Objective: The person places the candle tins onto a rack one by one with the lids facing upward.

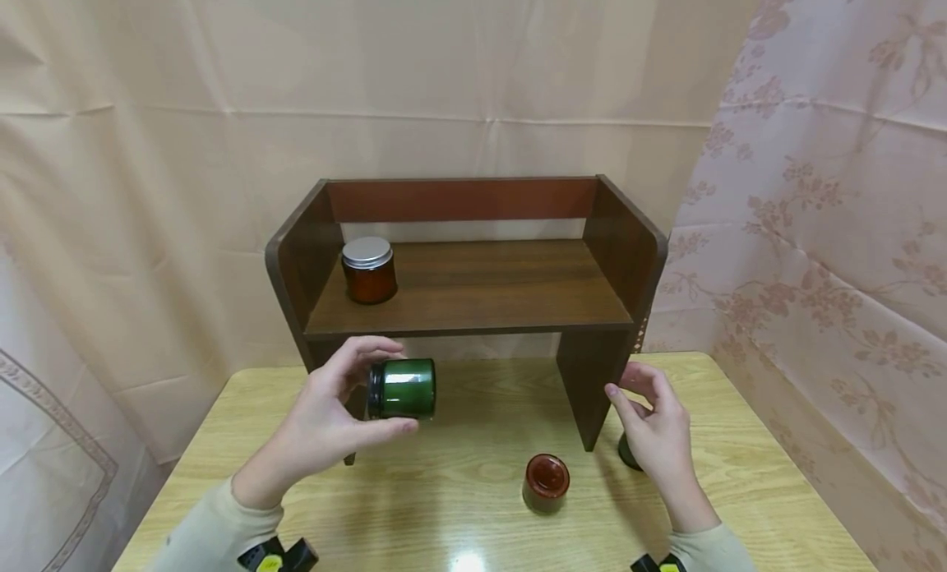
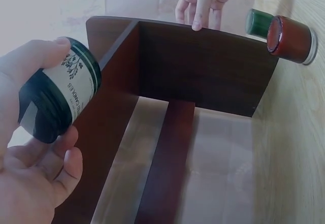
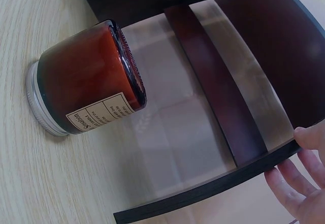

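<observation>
My left hand (image 1: 318, 420) grips a green glass candle jar (image 1: 405, 389), thumb below and fingers above, in front of the wooden shelf's (image 1: 473, 288) left half. The jar lies tipped on its side, its pale printed label showing in the left wrist view. At the shelf's right side panel (image 3: 213, 193), my right hand (image 1: 654, 432) pinches the front edge between thumb and fingers. An amber candle jar (image 1: 546, 483) stands upside down on the table, resting on its silver lid (image 3: 43, 102). Another green jar (image 2: 258, 23) is mostly hidden behind the right hand in the head view.
On the upper board's left end stands an amber jar with a silver lid (image 1: 369, 269). The shelf sits on a light wood table (image 1: 414, 514). Beige cloth (image 1: 473, 71) hangs behind, and a floral curtain (image 1: 829, 268) hangs at the right.
</observation>
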A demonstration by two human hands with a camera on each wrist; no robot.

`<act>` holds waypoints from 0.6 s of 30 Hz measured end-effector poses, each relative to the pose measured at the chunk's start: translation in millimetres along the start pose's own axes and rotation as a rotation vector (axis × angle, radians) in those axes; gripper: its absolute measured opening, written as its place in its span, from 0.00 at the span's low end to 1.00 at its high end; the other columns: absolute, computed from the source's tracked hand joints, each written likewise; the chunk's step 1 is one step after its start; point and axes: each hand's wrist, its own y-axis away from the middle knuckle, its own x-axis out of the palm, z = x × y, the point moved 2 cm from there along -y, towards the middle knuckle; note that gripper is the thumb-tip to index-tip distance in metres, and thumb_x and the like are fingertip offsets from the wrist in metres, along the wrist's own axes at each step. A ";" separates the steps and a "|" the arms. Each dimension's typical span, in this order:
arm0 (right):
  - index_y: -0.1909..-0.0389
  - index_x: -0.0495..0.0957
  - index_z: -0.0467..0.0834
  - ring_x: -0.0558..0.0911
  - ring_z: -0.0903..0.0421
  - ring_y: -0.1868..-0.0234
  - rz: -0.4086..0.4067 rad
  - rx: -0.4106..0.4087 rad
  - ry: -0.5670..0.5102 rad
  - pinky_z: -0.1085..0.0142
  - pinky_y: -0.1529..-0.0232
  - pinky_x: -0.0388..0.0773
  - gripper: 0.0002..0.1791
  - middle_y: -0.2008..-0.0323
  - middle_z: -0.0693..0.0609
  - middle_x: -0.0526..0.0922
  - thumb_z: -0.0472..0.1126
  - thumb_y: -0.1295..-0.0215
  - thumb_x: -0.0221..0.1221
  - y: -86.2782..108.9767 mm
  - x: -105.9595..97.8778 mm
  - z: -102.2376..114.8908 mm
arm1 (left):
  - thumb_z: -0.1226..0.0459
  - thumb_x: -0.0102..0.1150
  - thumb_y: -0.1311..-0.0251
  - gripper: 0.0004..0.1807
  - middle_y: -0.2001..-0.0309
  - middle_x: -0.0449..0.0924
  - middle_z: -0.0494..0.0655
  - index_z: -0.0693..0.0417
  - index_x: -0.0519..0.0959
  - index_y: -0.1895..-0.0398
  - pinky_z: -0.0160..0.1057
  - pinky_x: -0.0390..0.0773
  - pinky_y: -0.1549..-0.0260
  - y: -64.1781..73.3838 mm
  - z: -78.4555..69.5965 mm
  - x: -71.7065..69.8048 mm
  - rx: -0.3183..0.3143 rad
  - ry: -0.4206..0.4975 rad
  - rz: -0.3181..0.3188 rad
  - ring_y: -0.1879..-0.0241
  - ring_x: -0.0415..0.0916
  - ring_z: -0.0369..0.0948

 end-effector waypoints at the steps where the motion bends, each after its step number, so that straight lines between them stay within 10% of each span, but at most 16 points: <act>1: 0.41 0.79 0.32 0.84 0.74 0.51 0.000 0.001 0.000 0.82 0.55 0.83 0.19 0.53 0.40 0.88 0.24 0.31 0.70 0.0 0.0 0.0 | 0.70 0.90 0.53 0.45 0.41 0.85 0.44 0.47 0.75 0.31 0.39 0.88 0.55 0.0 0.0 -0.1 -0.007 0.002 -0.007 0.53 0.85 0.44; 18: 0.42 0.79 0.31 0.84 0.74 0.51 -0.001 0.011 0.000 0.81 0.54 0.83 0.19 0.52 0.40 0.88 0.24 0.31 0.70 -0.6 0.6 -0.5 | 0.79 0.84 0.51 0.44 0.40 0.83 0.53 0.61 0.70 0.32 0.34 0.88 0.53 -2.8 4.7 -0.3 -0.010 0.116 -0.072 0.50 0.85 0.43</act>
